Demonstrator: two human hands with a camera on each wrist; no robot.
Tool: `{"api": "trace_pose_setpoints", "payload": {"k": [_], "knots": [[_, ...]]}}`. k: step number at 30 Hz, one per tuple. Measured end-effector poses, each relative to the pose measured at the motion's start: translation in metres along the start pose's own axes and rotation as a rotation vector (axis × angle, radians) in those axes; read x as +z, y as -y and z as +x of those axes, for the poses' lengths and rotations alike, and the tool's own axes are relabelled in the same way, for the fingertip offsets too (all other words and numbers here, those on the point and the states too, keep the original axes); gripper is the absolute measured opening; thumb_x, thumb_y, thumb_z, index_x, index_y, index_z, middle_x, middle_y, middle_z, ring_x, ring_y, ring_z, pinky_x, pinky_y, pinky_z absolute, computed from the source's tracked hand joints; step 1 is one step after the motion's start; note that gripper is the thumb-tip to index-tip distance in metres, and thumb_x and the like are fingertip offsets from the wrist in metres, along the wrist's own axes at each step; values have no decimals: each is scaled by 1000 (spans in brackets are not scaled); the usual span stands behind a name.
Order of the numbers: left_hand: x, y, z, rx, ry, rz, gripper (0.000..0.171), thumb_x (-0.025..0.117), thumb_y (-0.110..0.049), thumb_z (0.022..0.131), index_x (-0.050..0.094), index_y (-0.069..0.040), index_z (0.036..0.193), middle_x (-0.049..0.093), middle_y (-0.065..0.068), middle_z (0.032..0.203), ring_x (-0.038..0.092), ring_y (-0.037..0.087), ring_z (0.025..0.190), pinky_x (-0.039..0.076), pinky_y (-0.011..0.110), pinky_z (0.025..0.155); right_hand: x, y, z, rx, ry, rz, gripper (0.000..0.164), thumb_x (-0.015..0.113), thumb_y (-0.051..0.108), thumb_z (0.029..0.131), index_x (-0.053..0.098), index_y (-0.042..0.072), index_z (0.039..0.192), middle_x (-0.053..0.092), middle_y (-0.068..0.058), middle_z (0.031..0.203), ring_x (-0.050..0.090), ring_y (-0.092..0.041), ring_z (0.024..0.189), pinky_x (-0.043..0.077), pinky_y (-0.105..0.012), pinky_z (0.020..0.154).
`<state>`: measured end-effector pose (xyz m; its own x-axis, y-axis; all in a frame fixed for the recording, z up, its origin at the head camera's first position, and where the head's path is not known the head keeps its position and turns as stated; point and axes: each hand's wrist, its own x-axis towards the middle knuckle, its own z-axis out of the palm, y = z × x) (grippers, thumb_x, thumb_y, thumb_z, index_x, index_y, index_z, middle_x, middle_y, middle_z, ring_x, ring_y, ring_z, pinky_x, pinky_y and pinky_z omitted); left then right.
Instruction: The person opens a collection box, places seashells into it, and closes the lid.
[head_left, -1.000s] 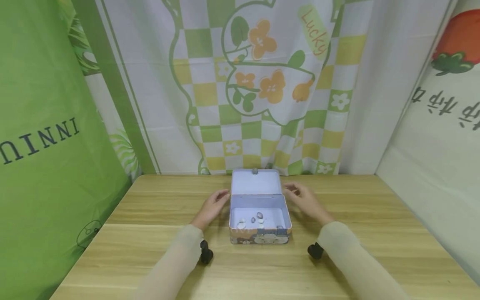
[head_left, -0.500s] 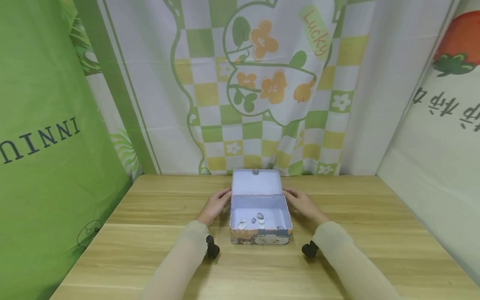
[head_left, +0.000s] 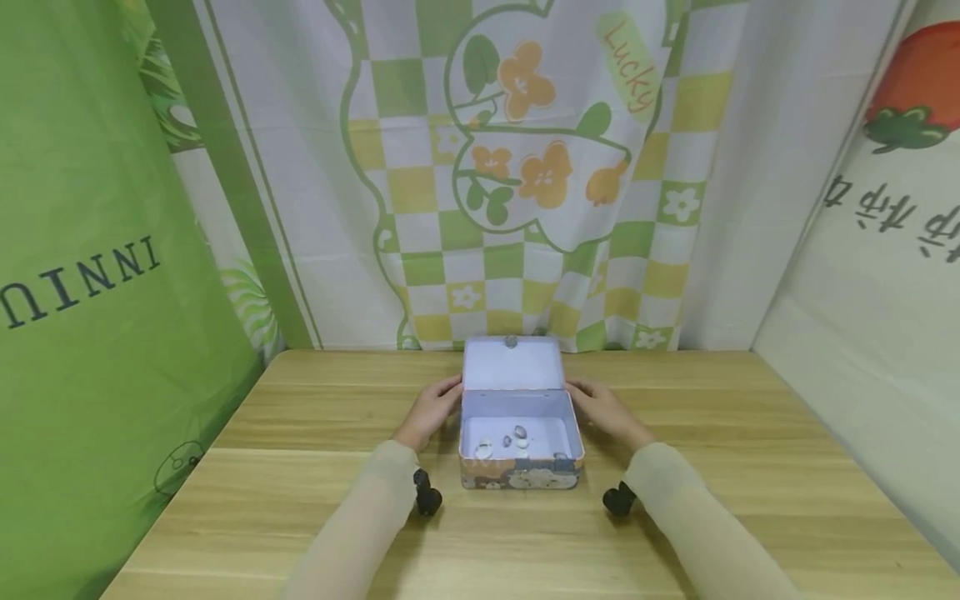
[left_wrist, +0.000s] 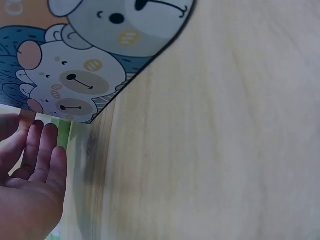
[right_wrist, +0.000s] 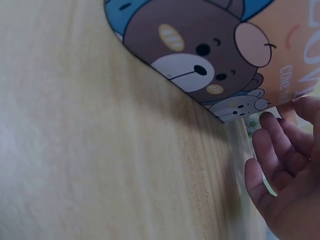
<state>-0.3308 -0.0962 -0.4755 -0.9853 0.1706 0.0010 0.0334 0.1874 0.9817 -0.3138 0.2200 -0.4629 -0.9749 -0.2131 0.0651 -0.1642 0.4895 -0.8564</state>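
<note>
A hinged tin box stands on the table with its lid tipped back. Cartoon bears are printed on its outer walls, seen close up in both wrist views. Several small pebble- or shell-like pieces, some dark and some whitish, lie scattered on the tin's pale floor. My left hand holds the rear left side by the hinge, thumb and bent fingers at the edge. Opposite it, my right hand holds the rear right side in the same way. Fingertip contact is partly hidden in each wrist view.
The wooden table reaches out on both sides of the tin. Behind its far edge hangs a checked curtain, close to the raised lid. A green cloth hangs at the left and a white cloth at the right.
Both hands have come inward from beside the tin to its rear sides, the fingers closing at its edges. Over the last half second they stay nearly still; the lid shifts very slightly.
</note>
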Motion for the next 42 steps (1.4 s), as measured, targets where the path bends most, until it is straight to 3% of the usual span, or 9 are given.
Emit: {"api": "trace_pose_setpoints", "payload": {"k": [6,12,16,24,32,42], "knots": [[2,-1,-1,6,-14,-6,49,56,-27,105,50,-3,146,50,19,146,50,36,132,43,46,108,-2,3,-3,-39,-16,12,54,45,33,109,49,-9,142,54,-29,138,50,-43,129,40,-54,109],[3,-3,-3,31,-52,-4,48,60,-22,102,51,-5,146,57,16,139,52,33,129,46,44,105,-3,4,-5,-81,-52,16,47,49,26,108,51,-7,140,61,-27,127,58,-40,116,49,-50,100],[3,-3,-3,90,-74,21,46,63,-17,101,53,-4,144,62,15,133,54,34,127,46,45,105,-4,4,-6,-119,-90,0,41,53,20,106,54,-7,136,65,-23,118,61,-35,107,52,-44,93],[3,-6,-4,220,-138,16,40,69,-8,94,62,-3,133,67,16,119,61,33,114,47,46,102,-6,8,-11,-171,-140,22,35,60,14,102,56,-4,132,66,-22,117,61,-33,105,51,-38,90],[1,-11,-9,255,-148,15,35,71,-15,95,66,-5,127,69,13,118,62,29,113,46,46,103,-10,10,-12,-198,-141,-1,31,63,11,100,58,-1,128,66,-23,117,62,-34,102,52,-39,86],[-4,-36,-17,285,-200,38,29,73,-24,94,70,-10,119,71,5,116,64,24,108,52,41,95,-10,10,-12,-248,-129,-41,24,64,11,99,60,4,122,66,-20,116,63,-33,100,52,-46,88]]}}
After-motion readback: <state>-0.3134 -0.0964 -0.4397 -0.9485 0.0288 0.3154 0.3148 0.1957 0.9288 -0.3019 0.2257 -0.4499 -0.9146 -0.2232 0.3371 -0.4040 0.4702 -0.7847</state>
